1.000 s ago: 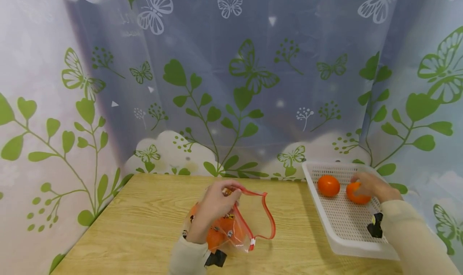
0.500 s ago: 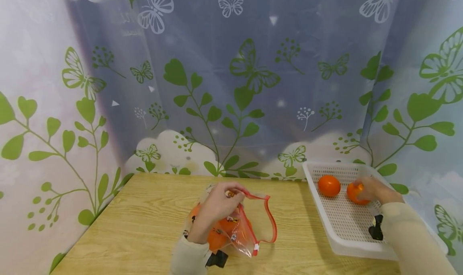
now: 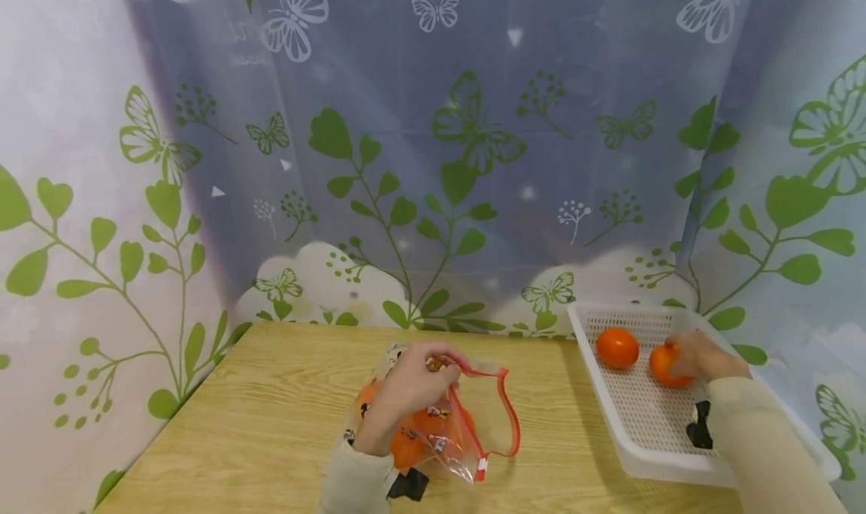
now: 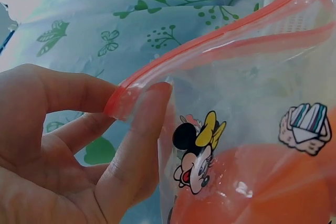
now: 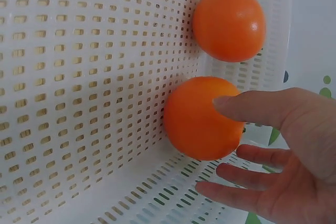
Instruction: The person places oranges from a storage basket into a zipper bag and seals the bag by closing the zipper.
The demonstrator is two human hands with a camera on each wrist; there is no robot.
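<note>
Lower centre of the head view, and the left hand has a clear zip bag by its red rim, mouth gaping above the counter! The left wrist view gives the pinch away: thumb and fingers on the red strip, a cartoon mouse with a yellow bow printed just beside them. Only the head view picks up the white slider. Over at lower right sits the white basket, and the right hand is on the nearer fruit. From the head, its own back hides the contact; from the right wrist, there it is: thumb on orange skin, remaining fingers loosely stretched out below. Now the count: 2 hands, 1 bag, 1 basket, 2 fruits in it, the other fruit at upper right of that wrist view. Bagged fruits: at least 2, exact number hidden.
</note>
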